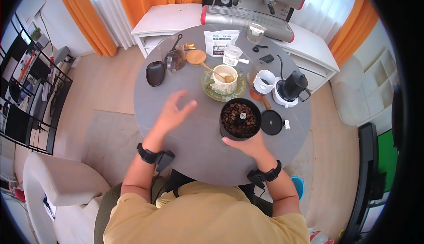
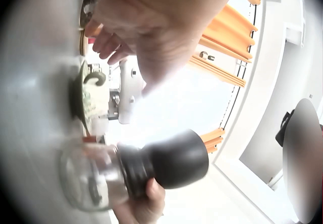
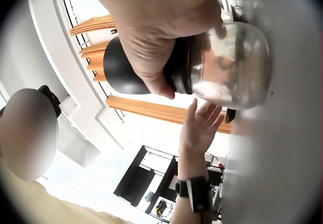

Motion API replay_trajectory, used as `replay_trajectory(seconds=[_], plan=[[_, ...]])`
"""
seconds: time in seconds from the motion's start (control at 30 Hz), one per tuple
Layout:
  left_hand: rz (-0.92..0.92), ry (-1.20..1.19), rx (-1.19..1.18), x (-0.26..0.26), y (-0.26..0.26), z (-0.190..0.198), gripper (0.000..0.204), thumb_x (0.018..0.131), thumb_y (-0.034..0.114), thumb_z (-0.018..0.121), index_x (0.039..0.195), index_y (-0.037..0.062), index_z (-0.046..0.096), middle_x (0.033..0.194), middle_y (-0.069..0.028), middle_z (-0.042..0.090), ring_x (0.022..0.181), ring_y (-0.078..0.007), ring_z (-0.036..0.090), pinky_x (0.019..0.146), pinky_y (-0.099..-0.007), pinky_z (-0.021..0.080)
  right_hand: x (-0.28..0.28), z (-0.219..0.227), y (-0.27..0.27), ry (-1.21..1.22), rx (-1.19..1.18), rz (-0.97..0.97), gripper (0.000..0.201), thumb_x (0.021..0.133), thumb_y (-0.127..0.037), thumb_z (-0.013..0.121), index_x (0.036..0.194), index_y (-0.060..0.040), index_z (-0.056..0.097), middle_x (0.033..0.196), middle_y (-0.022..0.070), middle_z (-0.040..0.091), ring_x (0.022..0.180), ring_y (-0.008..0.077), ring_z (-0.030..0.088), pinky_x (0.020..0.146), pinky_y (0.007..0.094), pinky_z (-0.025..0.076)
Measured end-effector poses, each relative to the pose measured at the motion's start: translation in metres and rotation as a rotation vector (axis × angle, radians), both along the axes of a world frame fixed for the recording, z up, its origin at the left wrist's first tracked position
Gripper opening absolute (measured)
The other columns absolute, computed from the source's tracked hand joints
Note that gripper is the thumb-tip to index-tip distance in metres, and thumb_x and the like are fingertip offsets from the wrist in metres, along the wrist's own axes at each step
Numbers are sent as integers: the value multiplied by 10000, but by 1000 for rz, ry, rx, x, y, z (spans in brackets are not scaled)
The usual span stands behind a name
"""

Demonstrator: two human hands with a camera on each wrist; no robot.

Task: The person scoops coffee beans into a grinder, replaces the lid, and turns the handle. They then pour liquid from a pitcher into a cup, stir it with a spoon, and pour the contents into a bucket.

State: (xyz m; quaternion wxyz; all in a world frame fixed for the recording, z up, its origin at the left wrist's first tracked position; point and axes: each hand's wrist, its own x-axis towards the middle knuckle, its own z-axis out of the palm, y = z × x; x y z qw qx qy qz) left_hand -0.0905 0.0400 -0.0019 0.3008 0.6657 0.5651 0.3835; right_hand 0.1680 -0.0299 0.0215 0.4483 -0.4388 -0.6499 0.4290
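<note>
My right hand [image 1: 247, 145] grips a manual coffee grinder [image 2: 174, 158] around its black body, just above the glass jar [image 3: 247, 65] that forms its base. The grinder stands upright at the table's front, its top uncovered. Dark coffee beans [image 1: 234, 121] fill the hopper around a metal shaft [image 1: 243, 116]. Off to the left, my left hand [image 1: 172, 112] is raised over the table with fingers spread and nothing in it. A round black lid [image 1: 271, 122] lies just right of the grinder.
Behind the grinder, a cup [image 1: 219, 84] with a wooden spoon sits on a green plate [image 1: 210, 93]. A black kettle [image 1: 295, 85] on a white base and a white dripper [image 1: 265, 79] stand right. A bean jar [image 1: 175, 61], black dish [image 1: 155, 73] and coffee bag [image 1: 219, 41] stand farther back.
</note>
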Motion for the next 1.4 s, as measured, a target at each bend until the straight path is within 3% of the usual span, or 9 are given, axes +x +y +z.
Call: replay_trajectory(seconds=[0.13, 0.37, 0.5, 0.57, 0.8, 0.9, 0.97, 1.07, 1.4], plan=[[275, 53, 377, -39, 53, -26, 435, 787, 296, 705, 1061, -24, 599, 1030, -202, 615, 951, -310, 602, 833, -379, 478, -16, -14, -7, 117, 86, -163, 646, 623, -86, 841, 1171, -13, 507, 1128, 86, 598, 1020, 166, 586, 891, 320, 475], [525, 602, 251, -110, 157, -49, 422, 801, 161, 585, 1190, 0, 543, 1113, -244, 584, 1027, -397, 558, 899, -432, 450, -17, -23, -5, 137, 192, -211, 596, 647, -82, 824, 1150, -2, 516, 1108, 89, 604, 1007, 163, 593, 879, 318, 482], [273, 730, 258, -133, 199, -48, 491, 809, 157, 555, 1288, 69, 492, 1202, -208, 560, 1096, -376, 533, 944, -428, 427, -15, -23, -3, 94, 176, -191, 589, 647, -94, 824, 1146, -8, 523, 1107, 87, 606, 1003, 164, 594, 873, 321, 485], [39, 839, 31, -132, 203, -28, 529, 824, 192, 573, 1339, 153, 455, 1272, -158, 534, 1147, -344, 514, 967, -418, 413, -14, -25, -2, 80, 181, -189, 627, 627, -110, 834, 1150, -9, 503, 1096, 97, 609, 997, 179, 600, 865, 324, 486], [-88, 800, -259, -124, 173, 2, 426, 825, 302, 641, 1222, 163, 574, 1146, -142, 617, 1070, -310, 574, 899, -395, 458, -14, -30, -2, 109, 163, -212, 703, 595, -143, 850, 1172, -12, 469, 1097, 110, 605, 1007, 199, 598, 867, 329, 482], [-76, 853, -234, -118, 130, 9, 365, 821, 258, 657, 1146, 97, 611, 999, -126, 658, 862, -267, 644, 762, -367, 504, -15, -30, -1, 121, 217, -230, 708, 600, -139, 846, 1182, -15, 463, 1103, 112, 601, 1015, 202, 595, 871, 330, 479], [-11, 456, -472, -114, 104, 4, 339, 827, 205, 656, 1113, 34, 593, 887, -110, 647, 648, -190, 632, 607, -316, 507, -15, -28, -2, 117, 223, -230, 705, 600, -138, 846, 1180, -15, 466, 1103, 112, 602, 1014, 203, 596, 870, 331, 479], [-19, 316, -508, -103, 61, 0, 303, 848, 175, 627, 1084, -8, 576, 815, -80, 614, 588, -123, 579, 511, -259, 479, -14, -25, -3, 120, 225, -215, 686, 610, -121, 843, 1180, -14, 476, 1116, 102, 597, 1021, 190, 592, 879, 330, 481], [-185, 134, -546, -63, -4, -7, 300, 856, 237, 645, 1058, 30, 570, 810, -45, 609, 613, -106, 573, 520, -252, 488, -10, -17, -6, 114, 157, -162, 677, 609, -115, 852, 1172, -18, 490, 1124, 89, 594, 1029, 174, 589, 882, 326, 488]])
